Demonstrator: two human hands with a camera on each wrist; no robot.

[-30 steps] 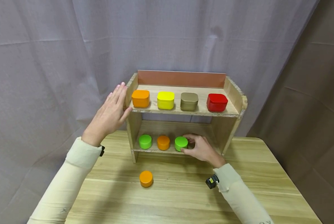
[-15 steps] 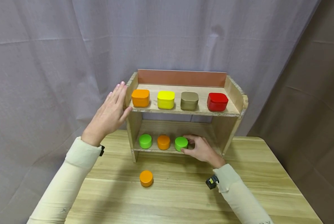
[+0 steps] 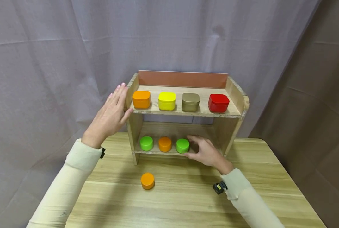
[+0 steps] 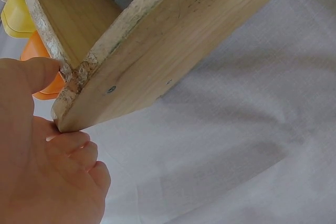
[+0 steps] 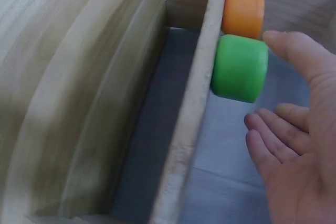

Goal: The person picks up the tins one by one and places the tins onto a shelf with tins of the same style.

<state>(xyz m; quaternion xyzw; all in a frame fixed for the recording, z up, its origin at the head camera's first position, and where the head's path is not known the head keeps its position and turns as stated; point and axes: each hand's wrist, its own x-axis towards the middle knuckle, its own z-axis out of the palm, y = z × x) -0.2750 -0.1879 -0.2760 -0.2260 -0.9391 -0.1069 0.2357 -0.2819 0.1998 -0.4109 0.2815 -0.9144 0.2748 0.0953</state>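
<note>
In the head view my left hand (image 3: 108, 115) lies with straight fingers along the left side panel of a two-tier wooden shelf (image 3: 183, 114). Its thumb touches the panel's front edge (image 4: 76, 77) in the left wrist view. My right hand (image 3: 205, 151) is beside the right-hand green round container (image 3: 182, 145) on the lower tier, thumb and fingers spread apart around its right side. A gap shows between this hand and the green container (image 5: 240, 68) in the right wrist view. An orange round container (image 3: 165, 144) and another green one (image 3: 146, 143) stand left of it in a row.
On the upper tier stand rounded-square containers in orange (image 3: 141, 99), yellow (image 3: 167, 101), olive (image 3: 190, 102) and red (image 3: 218, 103). One orange round container (image 3: 147, 180) sits on the wooden table (image 3: 181, 202) before the shelf. A grey curtain (image 3: 169, 34) hangs behind.
My right hand has let go of the green container and drawn slightly to the right, its fingers spreading. The container stays on the lower tier. My left hand keeps its place.
</note>
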